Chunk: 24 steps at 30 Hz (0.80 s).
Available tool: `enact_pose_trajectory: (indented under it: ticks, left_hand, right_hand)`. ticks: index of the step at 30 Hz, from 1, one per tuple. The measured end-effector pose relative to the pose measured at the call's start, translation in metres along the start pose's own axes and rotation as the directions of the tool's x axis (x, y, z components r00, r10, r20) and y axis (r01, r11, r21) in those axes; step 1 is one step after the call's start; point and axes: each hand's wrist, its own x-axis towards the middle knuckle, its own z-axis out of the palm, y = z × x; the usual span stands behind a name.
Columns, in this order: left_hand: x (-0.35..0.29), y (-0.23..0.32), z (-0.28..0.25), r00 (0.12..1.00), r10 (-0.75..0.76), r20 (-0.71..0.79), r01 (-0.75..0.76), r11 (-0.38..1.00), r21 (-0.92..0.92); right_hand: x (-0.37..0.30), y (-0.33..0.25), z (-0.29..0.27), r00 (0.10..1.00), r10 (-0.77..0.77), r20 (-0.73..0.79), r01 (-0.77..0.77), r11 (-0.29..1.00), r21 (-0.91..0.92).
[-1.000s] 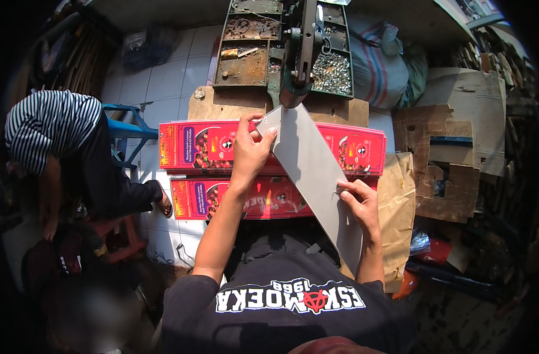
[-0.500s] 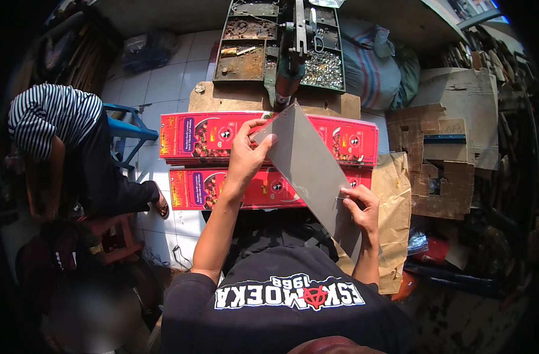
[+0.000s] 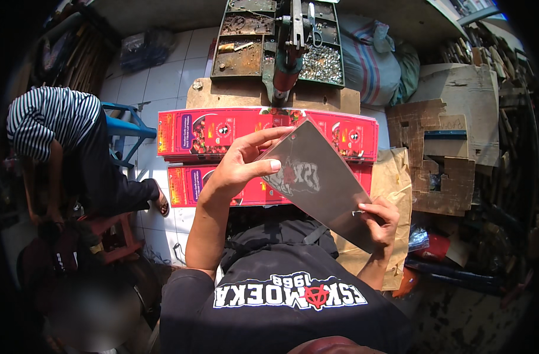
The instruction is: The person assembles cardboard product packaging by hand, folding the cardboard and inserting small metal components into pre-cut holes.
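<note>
A long, glossy grey sheet [image 3: 325, 177] is held at a slant over the work table, with the lettering on my shirt mirrored in its face. My left hand [image 3: 237, 162] grips its upper left edge, thumb on top and fingers behind. At the lower right edge, my right hand [image 3: 380, 221] pinches the sheet between curled fingers; a small, shiny, wire-like bit shows beside the fingertips, too small to name. Beneath the sheet lie two stacks of red printed panels, a far stack [image 3: 190, 133] and a near stack [image 3: 181, 184], both partly covered by the sheet and my hands.
Beyond the stacks stands a hand press [image 3: 287, 71] on a wooden board [image 3: 222, 94], flanked by a compartment tray [image 3: 240, 59] of small metal pieces. Scissors [image 3: 314, 29] rest there. Brown paper [image 3: 393, 177] and cut cardboard [image 3: 420, 189] lie right. A person in stripes [image 3: 57, 118] bends near a blue stool [image 3: 128, 127].
The sheet has come away from the press toward me and tilted, now catching my shirt's reflection. My right hand has shifted right and slightly nearer; my left hand has also come a little nearer.
</note>
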Motion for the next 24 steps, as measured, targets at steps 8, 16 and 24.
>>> enact_pose_trajectory:
  ticks: [8, 16, 24]
  left_hand:
    - [-0.004, 0.0, -0.002, 1.0, 0.019, 0.006, -0.019, 0.999, -0.025]
    - [0.036, -0.052, -0.012, 0.926, 0.084, -0.369, -0.022, 0.985, 0.172]
    - [0.08, -0.096, -0.048, 0.847, 0.278, -0.452, -0.09, 0.915, 0.394]
  right_hand:
    - [-0.002, 0.001, -0.004, 0.999, -0.029, 0.026, 0.028, 1.0, 0.01]
    - [-0.001, 0.028, 0.017, 0.965, 0.256, -0.055, -0.245, 0.957, 0.155]
    - [0.018, 0.066, 0.051, 0.942, 0.322, -0.093, -0.292, 0.924, 0.247]
